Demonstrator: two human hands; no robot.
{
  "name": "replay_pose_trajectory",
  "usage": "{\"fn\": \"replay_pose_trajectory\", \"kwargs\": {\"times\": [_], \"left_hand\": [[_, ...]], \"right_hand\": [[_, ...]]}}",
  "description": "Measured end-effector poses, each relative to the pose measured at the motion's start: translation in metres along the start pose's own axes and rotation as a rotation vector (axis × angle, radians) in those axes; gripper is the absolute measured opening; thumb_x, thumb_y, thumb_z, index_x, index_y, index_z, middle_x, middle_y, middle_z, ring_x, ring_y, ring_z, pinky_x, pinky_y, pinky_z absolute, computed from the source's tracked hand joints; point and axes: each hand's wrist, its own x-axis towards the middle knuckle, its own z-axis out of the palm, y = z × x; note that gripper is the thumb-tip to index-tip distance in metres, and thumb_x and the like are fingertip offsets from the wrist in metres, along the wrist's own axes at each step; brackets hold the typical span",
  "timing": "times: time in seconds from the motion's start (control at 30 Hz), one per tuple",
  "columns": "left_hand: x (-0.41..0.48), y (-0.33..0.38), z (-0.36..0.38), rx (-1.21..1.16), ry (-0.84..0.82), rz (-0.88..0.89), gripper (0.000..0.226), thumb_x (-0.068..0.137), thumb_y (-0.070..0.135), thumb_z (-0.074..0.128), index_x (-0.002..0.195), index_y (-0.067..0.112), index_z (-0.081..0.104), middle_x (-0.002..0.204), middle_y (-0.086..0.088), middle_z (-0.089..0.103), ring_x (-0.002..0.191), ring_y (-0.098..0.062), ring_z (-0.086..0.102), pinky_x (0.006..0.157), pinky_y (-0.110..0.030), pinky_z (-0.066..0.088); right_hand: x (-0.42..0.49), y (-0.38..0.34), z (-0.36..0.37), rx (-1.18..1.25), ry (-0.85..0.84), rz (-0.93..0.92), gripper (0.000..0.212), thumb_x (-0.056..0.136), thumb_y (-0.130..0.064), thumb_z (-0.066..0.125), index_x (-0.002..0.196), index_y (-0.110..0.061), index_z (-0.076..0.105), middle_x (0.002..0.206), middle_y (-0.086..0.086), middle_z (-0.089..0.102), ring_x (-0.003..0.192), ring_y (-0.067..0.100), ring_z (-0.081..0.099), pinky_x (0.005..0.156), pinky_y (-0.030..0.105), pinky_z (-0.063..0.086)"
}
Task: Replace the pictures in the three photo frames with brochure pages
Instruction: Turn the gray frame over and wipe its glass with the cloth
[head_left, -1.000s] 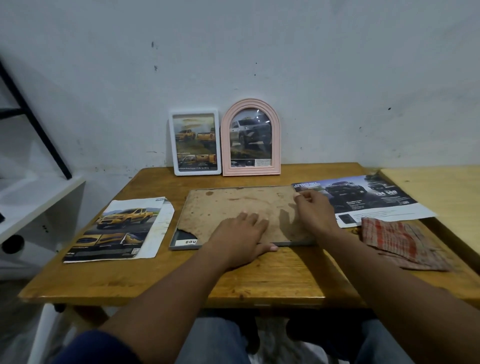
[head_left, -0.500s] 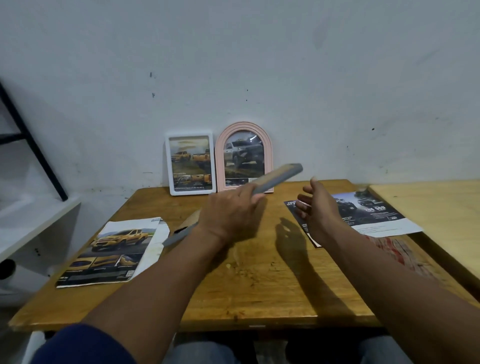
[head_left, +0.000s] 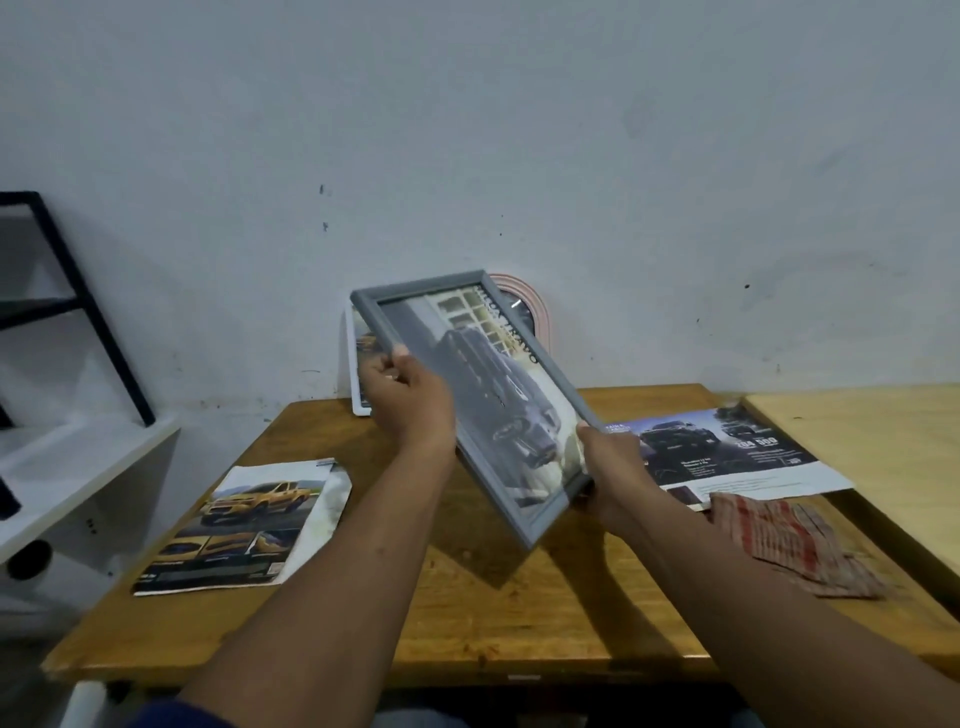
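I hold a grey photo frame (head_left: 483, 384) tilted in the air above the wooden table (head_left: 467, 613), its glass side facing me with a car brochure page inside. My left hand (head_left: 405, 395) grips its left edge and my right hand (head_left: 608, 467) grips its lower right corner. Behind it, leaning on the wall, stand a white frame (head_left: 356, 374) and a pink arched frame (head_left: 524, 301), both mostly hidden by the grey one. A brochure with a yellow car (head_left: 244, 525) lies at the left. A dark car brochure page (head_left: 727, 457) lies at the right.
A red checked cloth (head_left: 784, 545) lies on the table's right side. A lighter wooden table (head_left: 872, 452) adjoins at the right. A white shelf with a black metal stand (head_left: 78, 322) is at the left. The wall rises straight behind the table.
The grey frame lay face down on the table under both hands. My left hand lifted and turned it over, and my right hand took its lower corner; it now faces me.
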Motion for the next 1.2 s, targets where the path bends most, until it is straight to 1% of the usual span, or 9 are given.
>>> {"fn": "replay_pose_trajectory", "kwargs": {"times": [0.1, 0.2, 0.3, 0.4, 0.57, 0.63, 0.8, 0.93, 1.2], "left_hand": [[0.004, -0.020, -0.019, -0.046, -0.143, -0.188, 0.027, 0.102, 0.035, 0.051, 0.122, 0.017, 0.052, 0.106, -0.006, 0.064, 0.087, -0.017, 0.063, 0.072, -0.036, 0.058], [0.019, -0.032, -0.042, -0.133, -0.262, -0.444, 0.042, 0.096, 0.054, 0.057, 0.117, 0.018, 0.062, 0.108, -0.014, 0.070, 0.098, -0.029, 0.070, 0.082, -0.051, 0.062], [0.037, -0.038, -0.065, -0.089, -0.248, -0.620, 0.041, 0.097, 0.045, 0.063, 0.115, 0.008, 0.062, 0.106, -0.017, 0.069, 0.097, -0.029, 0.070, 0.072, -0.045, 0.063], [0.044, -0.044, -0.088, 0.171, -0.373, -0.679, 0.035, 0.097, 0.034, 0.068, 0.112, 0.003, 0.062, 0.104, -0.019, 0.068, 0.095, -0.029, 0.069, 0.061, -0.040, 0.061], [0.036, -0.059, -0.102, 0.779, -0.624, -0.399, 0.040, 0.098, 0.043, 0.064, 0.109, 0.004, 0.064, 0.105, -0.015, 0.067, 0.085, -0.024, 0.061, 0.060, -0.033, 0.045], [0.033, -0.073, -0.101, 0.999, -0.621, -0.136, 0.055, 0.101, 0.054, 0.050, 0.118, 0.003, 0.062, 0.114, -0.016, 0.066, 0.090, -0.026, 0.059, 0.068, -0.034, 0.042], [0.020, -0.094, -0.102, 1.232, -0.554, 0.139, 0.060, 0.105, 0.058, 0.027, 0.117, 0.012, 0.064, 0.114, -0.014, 0.068, 0.091, -0.028, 0.058, 0.080, -0.038, 0.047], [0.009, -0.108, -0.109, 1.309, -0.532, 0.262, 0.055, 0.103, 0.058, 0.030, 0.104, 0.016, 0.066, 0.104, -0.007, 0.068, 0.083, -0.021, 0.058, 0.074, -0.038, 0.052], [0.003, -0.123, -0.113, 1.255, -0.691, 0.448, 0.058, 0.104, 0.055, 0.028, 0.145, 0.020, 0.048, 0.148, -0.005, 0.048, 0.135, -0.025, 0.043, 0.108, -0.045, 0.042]], "right_hand": [[0.012, 0.010, -0.013, -0.129, 0.166, -0.097, 0.034, 0.090, -0.011, 0.051, 0.124, -0.010, 0.049, 0.102, 0.018, 0.062, 0.080, 0.030, 0.064, 0.068, 0.046, 0.060], [0.018, 0.007, -0.032, -0.247, 0.234, -0.215, 0.030, 0.099, -0.016, 0.051, 0.129, -0.016, 0.049, 0.113, 0.011, 0.059, 0.099, 0.030, 0.062, 0.089, 0.049, 0.055], [0.025, 0.002, -0.048, -0.393, 0.216, -0.326, 0.029, 0.103, -0.023, 0.050, 0.131, -0.018, 0.049, 0.117, 0.007, 0.056, 0.103, 0.027, 0.058, 0.092, 0.045, 0.051], [0.031, 0.000, -0.062, -0.506, 0.166, -0.405, 0.032, 0.103, -0.022, 0.051, 0.134, -0.014, 0.051, 0.119, 0.008, 0.058, 0.092, 0.020, 0.057, 0.076, 0.034, 0.049], [0.032, 0.002, -0.067, -0.714, 0.081, -0.455, 0.031, 0.103, -0.024, 0.052, 0.132, -0.016, 0.056, 0.131, 0.011, 0.060, 0.107, 0.026, 0.058, 0.089, 0.039, 0.049], [0.030, 0.003, -0.063, -0.815, 0.063, -0.487, 0.031, 0.103, -0.027, 0.051, 0.132, -0.017, 0.054, 0.126, 0.012, 0.062, 0.107, 0.029, 0.059, 0.087, 0.038, 0.047], [0.029, 0.002, -0.062, -0.990, 0.043, -0.581, 0.031, 0.104, -0.024, 0.048, 0.134, -0.018, 0.047, 0.115, 0.017, 0.063, 0.092, 0.028, 0.058, 0.077, 0.039, 0.049], [0.036, 0.003, -0.066, -1.107, 0.032, -0.601, 0.038, 0.102, -0.026, 0.049, 0.139, -0.019, 0.044, 0.120, 0.020, 0.061, 0.101, 0.036, 0.059, 0.084, 0.047, 0.052], [0.048, 0.023, -0.067, -1.349, -0.040, -0.480, 0.036, 0.091, -0.037, 0.042, 0.122, -0.023, 0.056, 0.135, 0.021, 0.050, 0.116, 0.041, 0.052, 0.095, 0.050, 0.048]]}}
